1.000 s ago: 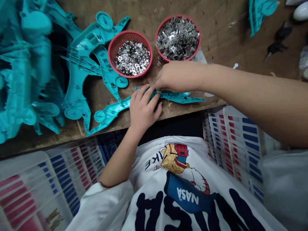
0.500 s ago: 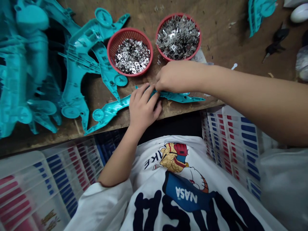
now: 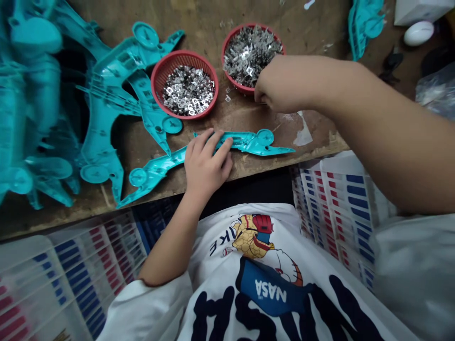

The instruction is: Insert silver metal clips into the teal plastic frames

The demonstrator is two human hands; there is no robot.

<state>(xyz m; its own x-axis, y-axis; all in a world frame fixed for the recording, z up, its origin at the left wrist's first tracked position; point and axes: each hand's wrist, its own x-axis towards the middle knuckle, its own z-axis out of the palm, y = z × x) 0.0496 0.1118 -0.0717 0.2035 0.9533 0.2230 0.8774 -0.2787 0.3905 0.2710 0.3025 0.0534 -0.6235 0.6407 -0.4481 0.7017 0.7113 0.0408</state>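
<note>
A long, narrow teal plastic part (image 3: 165, 161) lies near the table's front edge, with a round disc at either end. My left hand (image 3: 208, 161) is laid over its middle, fingers across the top and thumb at the near side, gripping it against the table. By the near right rim of a red basket (image 3: 227, 40) of small metal clips (image 3: 250, 54), my right hand (image 3: 287, 85) is closed, fingers curled down. Whatever its fingertips hold is hidden. Left of that basket stands another red basket (image 3: 155, 78) with small shiny square metal pieces (image 3: 190, 90).
Several teal plastic parts (image 3: 99, 94) are piled at the left. Another teal part (image 3: 362, 28) and a white oval object (image 3: 419, 33) lie at the far right. Below the table edge stand slatted plastic crates (image 3: 334, 208) on both sides. A few loose clips lie between the baskets.
My right hand has moved from the teal part, away and to the right, to the rim of the clip basket. My left hand stays on the part. The view has shifted slightly.
</note>
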